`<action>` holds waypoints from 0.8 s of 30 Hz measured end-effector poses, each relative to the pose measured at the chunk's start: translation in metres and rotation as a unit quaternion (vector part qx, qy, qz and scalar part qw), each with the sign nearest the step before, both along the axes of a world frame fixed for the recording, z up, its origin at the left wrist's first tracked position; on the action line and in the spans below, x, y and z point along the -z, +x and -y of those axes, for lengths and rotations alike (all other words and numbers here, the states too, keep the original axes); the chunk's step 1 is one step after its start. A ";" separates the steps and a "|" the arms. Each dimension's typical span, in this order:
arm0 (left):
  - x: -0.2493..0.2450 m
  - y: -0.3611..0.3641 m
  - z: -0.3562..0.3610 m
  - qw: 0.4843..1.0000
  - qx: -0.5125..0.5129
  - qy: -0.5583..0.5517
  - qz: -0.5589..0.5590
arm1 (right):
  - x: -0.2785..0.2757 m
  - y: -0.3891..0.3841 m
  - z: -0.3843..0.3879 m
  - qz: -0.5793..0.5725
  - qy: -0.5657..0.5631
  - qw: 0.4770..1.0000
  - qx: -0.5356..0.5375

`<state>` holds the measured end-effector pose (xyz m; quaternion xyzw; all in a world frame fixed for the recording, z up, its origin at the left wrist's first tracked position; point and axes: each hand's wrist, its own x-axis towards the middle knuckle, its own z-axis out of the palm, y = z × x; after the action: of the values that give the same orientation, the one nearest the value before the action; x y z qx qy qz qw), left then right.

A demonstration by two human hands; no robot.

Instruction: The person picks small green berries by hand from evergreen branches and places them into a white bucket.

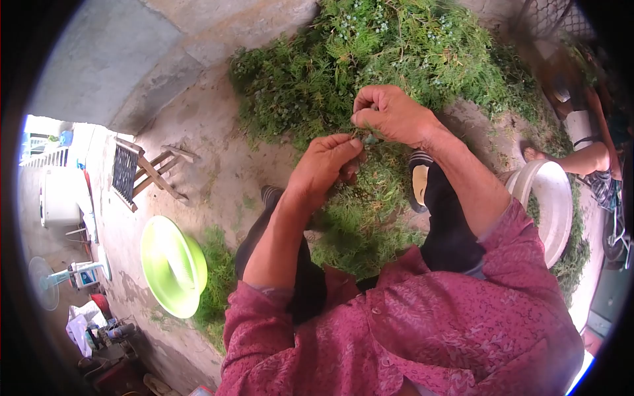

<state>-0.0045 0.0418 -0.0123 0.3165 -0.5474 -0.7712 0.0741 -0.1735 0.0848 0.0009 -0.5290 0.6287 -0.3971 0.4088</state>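
My left hand (322,165) is closed, thumb and forefinger pinching a small green evergreen sprig (357,134). Just above it and to the right, my right hand (399,120) is also closed, its thumb and fingertips pressed together. What that right pinch holds is too small to make out. Below the right palm, pale blue-green cones (371,139) show. Beyond both hands lies a large heap of evergreen branches (290,89) dotted with similar cones. More cut greenery (360,244) covers the ground between my legs.
A lime-green basin (150,267) stands on the concrete at left, holding a sieve-like basket. Farther left are a small folding stool (150,173) and a fan (49,282). A white bucket (560,208) lies tilted at right, near another person's leg (581,160).
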 end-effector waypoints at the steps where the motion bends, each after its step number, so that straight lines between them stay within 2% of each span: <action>1: -0.003 0.000 0.002 1.000 -0.011 -0.003 -0.016 | -0.001 0.001 -0.001 0.000 0.000 1.000 -0.001; 3: -0.005 -0.001 0.005 0.999 -0.025 -0.006 -0.032 | -0.007 0.005 -0.004 0.181 0.052 0.981 0.048; 4: -0.005 -0.001 0.005 0.999 -0.024 -0.001 -0.042 | -0.008 0.004 -0.004 0.181 0.053 0.981 0.047; 6: -0.008 0.000 0.004 0.998 -0.028 0.003 -0.053 | -0.009 -0.001 -0.007 0.353 0.087 0.932 0.008; 10: -0.018 0.005 0.004 0.999 -0.018 0.016 -0.046 | -0.009 -0.002 -0.010 0.354 0.093 0.931 0.017; 12: -0.015 0.009 0.008 0.998 -0.010 0.042 -0.054 | -0.009 -0.007 -0.015 0.481 0.113 0.869 -0.022; 13: -0.009 0.011 0.012 0.996 -0.038 0.047 -0.069 | -0.009 -0.017 -0.017 0.480 0.116 0.869 -0.025; 15: -0.001 0.017 0.019 0.992 -0.072 0.053 -0.085 | -0.010 -0.042 -0.019 0.674 0.011 0.735 -0.077; 16: 0.001 0.019 0.024 0.982 -0.090 0.099 -0.136 | -0.010 -0.046 -0.021 0.674 0.014 0.734 -0.080; 18: 0.005 0.016 0.027 0.940 -0.109 0.198 -0.255 | -0.013 -0.047 -0.022 0.640 -0.006 0.768 -0.036; 19: 0.005 0.014 0.027 0.941 -0.110 0.196 -0.253 | -0.016 -0.042 -0.021 0.641 -0.006 0.766 -0.038; 21: 0.002 0.008 0.027 0.898 -0.234 0.300 -0.222 | -0.021 -0.024 -0.022 0.592 0.017 0.805 -0.023; 24: 0.008 0.002 0.036 0.885 -0.222 0.316 -0.260 | -0.019 -0.009 -0.022 0.523 0.027 0.852 -0.019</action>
<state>-0.0022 0.0062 -0.0208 0.2247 -0.1507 -0.9213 0.2792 -0.1823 0.1064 0.0195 -0.2440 0.3218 -0.5905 0.6988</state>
